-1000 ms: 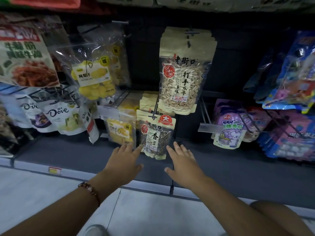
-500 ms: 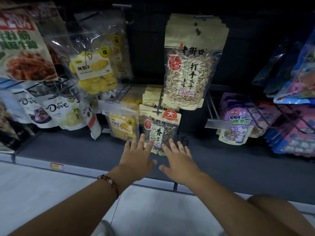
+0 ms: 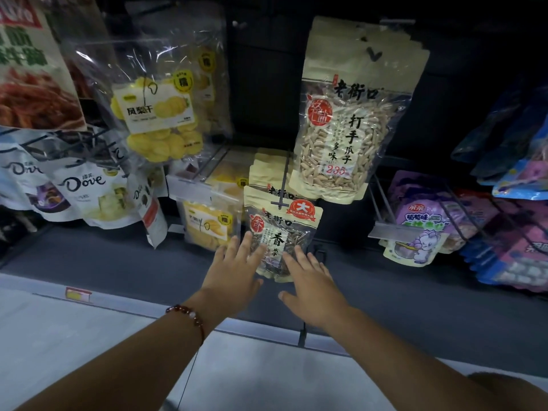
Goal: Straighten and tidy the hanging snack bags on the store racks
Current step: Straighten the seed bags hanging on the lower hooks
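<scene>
A small beige bag of dark sunflower seeds (image 3: 281, 229) hangs at the front of a low hook, with more of the same stacked behind it. My left hand (image 3: 234, 268) lies flat against its lower left edge, fingers spread. My right hand (image 3: 311, 280) lies flat at its lower right corner, fingers apart. Neither hand grips the bag. A larger beige bag of pale seeds (image 3: 347, 129) hangs on the hook above.
Clear bags of dried pineapple (image 3: 160, 114) and a mango bag (image 3: 207, 223) hang to the left, beside white Dove pouches (image 3: 89, 194). Purple grape-candy bags (image 3: 418, 229) and blue packs (image 3: 519, 173) hang at the right. A dark shelf base (image 3: 118, 268) runs below; pale floor tiles (image 3: 74, 336) lie nearer.
Both hands moved forward and up from below the small seed bag until they rest on its lower corners. The view moved closer to the rack.
</scene>
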Available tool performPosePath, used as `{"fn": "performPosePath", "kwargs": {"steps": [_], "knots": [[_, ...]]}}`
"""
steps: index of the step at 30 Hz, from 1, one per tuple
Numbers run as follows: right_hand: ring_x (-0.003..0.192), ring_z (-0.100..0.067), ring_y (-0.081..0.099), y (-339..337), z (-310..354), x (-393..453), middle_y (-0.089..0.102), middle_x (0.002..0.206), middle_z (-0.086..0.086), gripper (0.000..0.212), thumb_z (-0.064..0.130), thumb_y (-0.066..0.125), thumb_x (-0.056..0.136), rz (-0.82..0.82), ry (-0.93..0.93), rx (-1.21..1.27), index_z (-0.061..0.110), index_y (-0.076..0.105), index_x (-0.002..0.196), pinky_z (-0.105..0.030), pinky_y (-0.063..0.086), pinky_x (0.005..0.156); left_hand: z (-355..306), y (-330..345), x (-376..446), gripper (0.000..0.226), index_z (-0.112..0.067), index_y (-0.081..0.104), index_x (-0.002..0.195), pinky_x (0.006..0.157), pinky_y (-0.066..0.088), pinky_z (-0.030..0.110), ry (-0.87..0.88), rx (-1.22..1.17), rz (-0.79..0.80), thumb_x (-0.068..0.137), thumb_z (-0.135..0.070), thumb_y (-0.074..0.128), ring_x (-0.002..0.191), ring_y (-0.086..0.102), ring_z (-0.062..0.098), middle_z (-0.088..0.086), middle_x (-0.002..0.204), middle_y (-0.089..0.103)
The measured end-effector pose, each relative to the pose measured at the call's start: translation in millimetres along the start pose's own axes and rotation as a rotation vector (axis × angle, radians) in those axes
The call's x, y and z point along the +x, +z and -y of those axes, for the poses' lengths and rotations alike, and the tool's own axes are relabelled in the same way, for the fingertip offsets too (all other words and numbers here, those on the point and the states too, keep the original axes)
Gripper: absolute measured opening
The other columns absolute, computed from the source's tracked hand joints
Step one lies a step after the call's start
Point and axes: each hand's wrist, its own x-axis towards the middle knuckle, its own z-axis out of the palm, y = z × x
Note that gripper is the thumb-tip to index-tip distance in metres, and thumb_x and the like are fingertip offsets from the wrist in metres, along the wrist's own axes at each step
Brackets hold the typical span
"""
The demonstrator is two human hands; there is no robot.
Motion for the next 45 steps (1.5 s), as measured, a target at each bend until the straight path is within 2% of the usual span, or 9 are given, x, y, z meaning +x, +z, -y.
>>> {"fn": "performPosePath", "kwargs": {"steps": [22,24,27,29,31,34,37,39,45], "knots": [[0.150,-0.021,0.005,10,-21,94,-0.011,0.163,0.008,0.076,0.035,0.056,0.094,-0.217,0.098,0.221,0.027,0.012,0.155,-0.041,0.017,0.117,9,13,105,0.080,-0.024,-0.009,0.154,0.120,0.011,0.051,0.009,-0.057,-0.048,0.098,-0.046,0.043,0.146,-0.019,0.038,0.010,0.162,-0.013],[0.149,-0.016,0.011,17,-23,92,-0.005,0.163,0.012,0.074,0.031,0.060,0.092,-0.332,0.074,0.355,0.026,0.020,0.154,-0.034,0.020,0.117,7,13,105,0.077,-0.025,-0.003,0.155,0.118,0.015,0.050,0.011,-0.067,-0.081,0.097,-0.043,0.045,0.148,-0.012,0.038,0.010,0.163,-0.007],[0.146,-0.015,0.018,27,-24,95,0.002,0.163,0.006,0.078,0.024,0.066,0.089,-0.448,0.227,0.665,0.025,0.021,0.153,-0.023,0.023,0.109,1,10,98,0.066,-0.026,0.020,0.151,0.105,0.035,0.048,-0.104,-0.169,-0.176,0.093,-0.039,0.048,0.136,0.028,0.038,0.016,0.150,0.021],[0.145,-0.019,0.024,30,-23,106,0.015,0.162,-0.001,0.088,0.032,0.070,0.086,-0.410,0.422,0.994,0.021,0.015,0.154,-0.030,0.026,0.114,1,14,93,0.067,-0.024,0.024,0.149,0.099,0.042,0.046,-0.247,-0.398,-0.214,0.091,-0.040,0.054,0.126,0.039,0.037,0.015,0.142,0.028],[0.142,-0.021,0.033,34,-20,118,0.027,0.159,-0.002,0.096,0.049,0.069,0.083,-0.336,0.545,1.238,0.021,0.014,0.155,-0.042,0.032,0.114,7,27,90,0.078,-0.028,0.015,0.153,0.104,0.041,0.046,-0.290,-0.719,-0.154,0.090,-0.036,0.060,0.134,0.035,0.036,0.012,0.151,0.020],[0.142,-0.023,0.031,33,-17,127,0.023,0.160,-0.001,0.089,0.054,0.059,0.090,-0.258,0.618,1.341,0.020,0.010,0.156,-0.029,0.034,0.100,18,47,91,0.100,-0.042,-0.016,0.151,0.110,0.034,0.037,-0.163,-1.061,0.085,0.089,-0.033,0.062,0.146,0.023,0.023,0.001,0.161,0.011],[0.140,-0.025,0.034,38,-15,133,0.027,0.158,-0.004,0.085,0.055,0.056,0.091,-0.237,0.651,1.345,0.018,0.013,0.155,-0.030,0.035,0.091,24,51,97,0.108,-0.054,-0.028,0.140,0.115,0.030,0.039,-0.121,-1.128,0.098,0.082,-0.045,0.062,0.150,0.009,0.013,-0.007,0.163,0.007],[0.136,-0.025,0.040,41,-15,132,0.037,0.153,-0.003,0.080,0.054,0.057,0.091,-0.229,0.660,1.309,0.017,0.022,0.152,-0.031,0.036,0.092,25,45,96,0.102,-0.049,-0.024,0.145,0.110,0.030,0.031,-0.143,-1.090,0.125,0.090,-0.037,0.061,0.150,0.005,0.014,-0.007,0.164,0.001],[0.135,-0.025,0.042,17,-11,96,0.037,0.151,-0.001,0.084,0.052,0.061,0.088,-0.144,0.522,1.154,0.013,0.023,0.152,-0.031,0.037,0.102,41,5,48,0.080,-0.040,0.011,0.153,0.106,0.042,0.045,-0.108,-0.836,0.146,0.089,-0.047,0.058,0.136,0.041,0.021,-0.003,0.158,0.029]]}}
